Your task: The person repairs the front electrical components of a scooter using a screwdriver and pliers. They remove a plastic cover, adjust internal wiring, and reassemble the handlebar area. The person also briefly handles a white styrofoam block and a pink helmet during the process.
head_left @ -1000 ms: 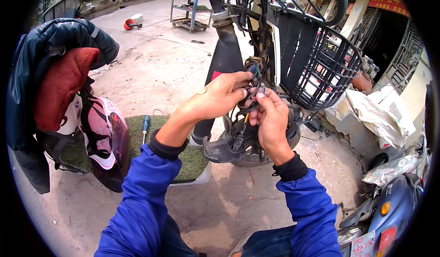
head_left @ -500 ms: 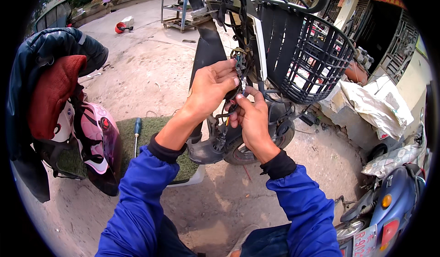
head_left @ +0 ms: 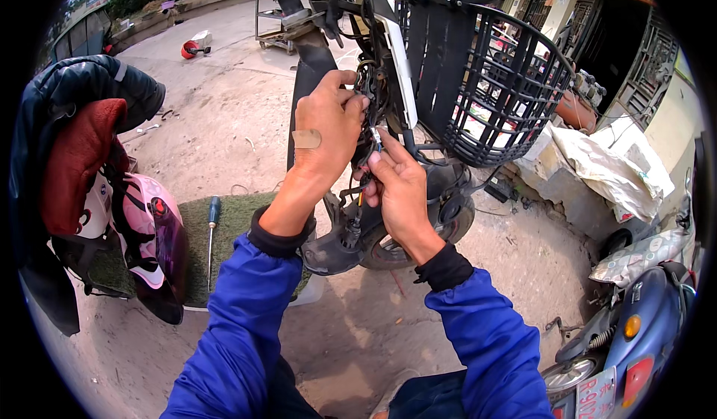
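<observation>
The front of an electric scooter (head_left: pixel 388 228) stands before me, its steering column bare with a bundle of dark wires (head_left: pixel 367 68) running down it. My left hand (head_left: pixel 321 131), a tan plaster on its back, has its fingers curled against the wires at the column; what lies under the fingertips is partly hidden. Lower and to the right, my right hand (head_left: pixel 402 191) pinches a thin wire beside a small whitish connector (head_left: pixel 376 138). Below the fingers, wires with a yellow-orange piece run down to the scooter's lower body.
A black basket (head_left: pixel 508 83) juts out at the column's right. On the left are a green mat (head_left: pixel 246 210), a screwdriver (head_left: pixel 213 228), a pink helmet (head_left: pixel 149 217) and a dark-and-red seat cover (head_left: pixel 82 165). A blue scooter (head_left: pixel 650 314) stands at the lower right.
My left hand has turned so that its back and plaster show, still at the wires. My right hand keeps its pinch. The whole scene has shifted slightly left.
</observation>
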### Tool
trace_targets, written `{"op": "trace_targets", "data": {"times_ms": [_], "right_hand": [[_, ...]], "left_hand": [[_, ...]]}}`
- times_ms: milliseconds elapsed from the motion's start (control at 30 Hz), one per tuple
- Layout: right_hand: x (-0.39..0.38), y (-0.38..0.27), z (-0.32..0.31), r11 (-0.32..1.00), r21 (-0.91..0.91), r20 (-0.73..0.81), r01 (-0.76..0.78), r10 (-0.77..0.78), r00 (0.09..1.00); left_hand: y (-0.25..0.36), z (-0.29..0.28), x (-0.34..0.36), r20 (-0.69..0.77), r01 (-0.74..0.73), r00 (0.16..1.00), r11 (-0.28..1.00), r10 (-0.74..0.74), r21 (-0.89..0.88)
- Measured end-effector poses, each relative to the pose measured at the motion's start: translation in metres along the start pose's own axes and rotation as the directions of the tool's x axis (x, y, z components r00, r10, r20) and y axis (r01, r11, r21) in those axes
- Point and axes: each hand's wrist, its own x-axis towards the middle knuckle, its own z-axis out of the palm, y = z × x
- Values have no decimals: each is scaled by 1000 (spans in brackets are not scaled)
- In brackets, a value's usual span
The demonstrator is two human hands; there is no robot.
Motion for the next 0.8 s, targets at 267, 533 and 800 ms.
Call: {"op": "trace_targets", "data": {"times_ms": [267,533,800], "right_hand": [[3,4,-6,999,-15,5,32,-32,999],[5,-2,-1,990,-139,149,26,-5,989],[3,-6,3,997,-75,70,3,2,998]], "left_hand": [[17,15,4,-139,-14,990,994,28,106],[14,-10,2,173,45,985,983,-14,-176],[31,-49,2,489,-191,869,961,71,200]]}}
